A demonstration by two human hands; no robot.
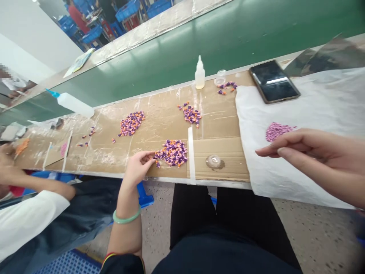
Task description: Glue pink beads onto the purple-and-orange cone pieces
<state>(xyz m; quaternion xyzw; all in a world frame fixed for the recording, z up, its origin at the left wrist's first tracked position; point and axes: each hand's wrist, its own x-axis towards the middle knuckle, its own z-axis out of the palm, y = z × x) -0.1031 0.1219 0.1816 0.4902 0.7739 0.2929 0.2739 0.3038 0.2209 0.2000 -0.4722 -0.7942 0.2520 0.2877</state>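
While the left hand (137, 166) is apparently picking at small purple-pink-orange pieces (175, 153), likely needing a precise pinch, the right hand (316, 154) is hovering, loosely curled, both grips unclear.

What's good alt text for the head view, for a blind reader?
A person's left hand is at the edge of a pile of purple, pink and orange pieces on a cardboard-covered table; the right hand is over a white cloth, near a pink heap. Behind are an upright bottle and a phone.
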